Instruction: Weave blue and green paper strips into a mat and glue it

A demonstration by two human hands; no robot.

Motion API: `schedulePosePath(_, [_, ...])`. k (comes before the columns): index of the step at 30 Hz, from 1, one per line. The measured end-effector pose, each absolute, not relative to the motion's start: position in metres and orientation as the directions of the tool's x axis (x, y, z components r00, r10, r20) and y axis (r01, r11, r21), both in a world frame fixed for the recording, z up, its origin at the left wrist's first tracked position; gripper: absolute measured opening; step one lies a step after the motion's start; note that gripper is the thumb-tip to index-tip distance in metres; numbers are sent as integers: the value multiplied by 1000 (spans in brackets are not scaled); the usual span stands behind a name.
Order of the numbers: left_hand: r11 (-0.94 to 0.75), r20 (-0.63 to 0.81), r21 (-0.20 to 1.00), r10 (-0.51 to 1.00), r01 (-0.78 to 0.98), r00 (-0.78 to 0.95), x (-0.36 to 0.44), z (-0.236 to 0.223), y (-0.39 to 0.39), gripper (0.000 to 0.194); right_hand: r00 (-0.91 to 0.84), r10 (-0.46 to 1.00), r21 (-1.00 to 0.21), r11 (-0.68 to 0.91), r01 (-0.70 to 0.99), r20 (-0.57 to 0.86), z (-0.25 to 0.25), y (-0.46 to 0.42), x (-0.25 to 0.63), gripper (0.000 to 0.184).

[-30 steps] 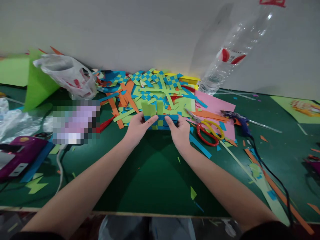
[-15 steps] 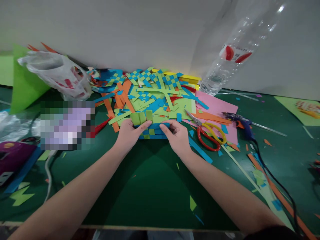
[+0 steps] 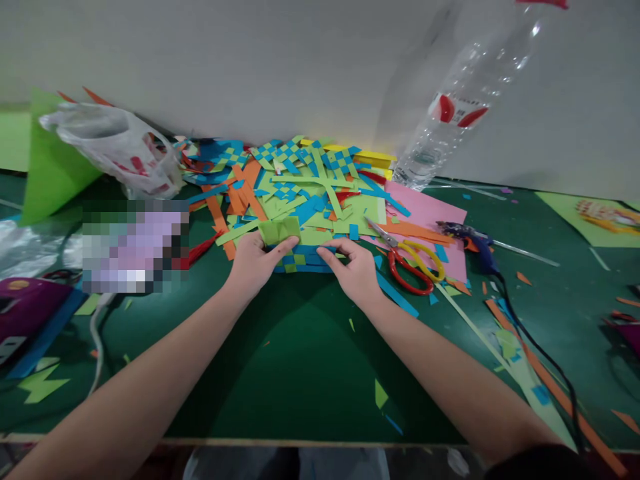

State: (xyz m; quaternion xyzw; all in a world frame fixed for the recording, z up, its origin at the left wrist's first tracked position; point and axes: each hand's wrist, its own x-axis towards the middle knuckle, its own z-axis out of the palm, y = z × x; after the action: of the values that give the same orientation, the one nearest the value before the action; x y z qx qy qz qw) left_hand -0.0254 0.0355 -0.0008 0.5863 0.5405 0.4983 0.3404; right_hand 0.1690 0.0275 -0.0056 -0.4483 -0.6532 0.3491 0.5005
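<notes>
Between my two hands is a weave of blue and green paper strips (image 3: 303, 261), with short green strip ends (image 3: 278, 230) standing up along its upper left. My left hand (image 3: 256, 261) grips the left part, its thumb lying across the base of the green ends. On the right, my right hand (image 3: 349, 265) pinches a blue strip between thumb and forefinger at the weave's upper right edge. Behind the weave lies a heap of cut strips and small checkered woven pieces (image 3: 295, 155). My fingers hide both ends of the weave.
Scissors (image 3: 407, 260) with red and yellow handles lie right of my right hand, on pink paper (image 3: 430, 207). Farther right rests a blue glue gun (image 3: 477, 248) with its cord. A plastic bottle (image 3: 450, 127) leans at the back; a plastic bag (image 3: 125, 150) stands left.
The green strip ends, spread apart before, now sit close together above my left thumb. My right fingers have shifted slightly along the blue strip. The whole view has moved a little.
</notes>
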Motion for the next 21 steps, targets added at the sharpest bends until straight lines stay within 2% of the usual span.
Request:
schedulePosePath(7, [-93,98,992,993,82,-64,-23,-8,38,44,-155,963,-944,250,214,220,-5,30,169,26])
schedulePosePath(11, [-83,82,996,992,-12,-97,-22,-9,40,40,-149,967,-948,237,211,208,-8,32,169,25])
schedulePosePath(21, [-68,70,998,980,14,-186,-25,-9,42,32,-66,972,-954,233,188,225,-12,35,169,28])
